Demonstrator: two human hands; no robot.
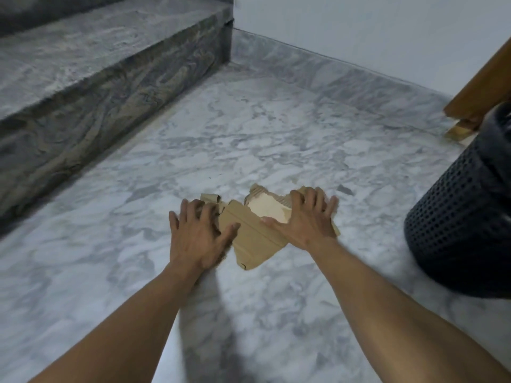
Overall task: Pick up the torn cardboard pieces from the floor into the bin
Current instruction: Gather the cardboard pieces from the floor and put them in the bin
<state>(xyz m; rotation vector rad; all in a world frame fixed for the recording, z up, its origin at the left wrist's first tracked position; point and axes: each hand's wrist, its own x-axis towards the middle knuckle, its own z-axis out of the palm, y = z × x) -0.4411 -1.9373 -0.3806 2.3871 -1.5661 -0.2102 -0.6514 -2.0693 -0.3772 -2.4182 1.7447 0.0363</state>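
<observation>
My left hand (pixel 197 239) presses down, fingers spread flat, on the left edge of the torn cardboard pieces (pixel 254 239) lying on the marble floor (pixel 276 134). My right hand (pixel 307 217), splayed just as wide, covers their right side, gripping nothing. The black mesh bin (pixel 464 217) stands right of the cardboard.

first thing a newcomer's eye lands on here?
Both hands, the left hand and right hand, spread flat over the torn cardboard pieces mid-floor. Next, the black perforated bin at the right edge, and the dark marble step upper left.
</observation>
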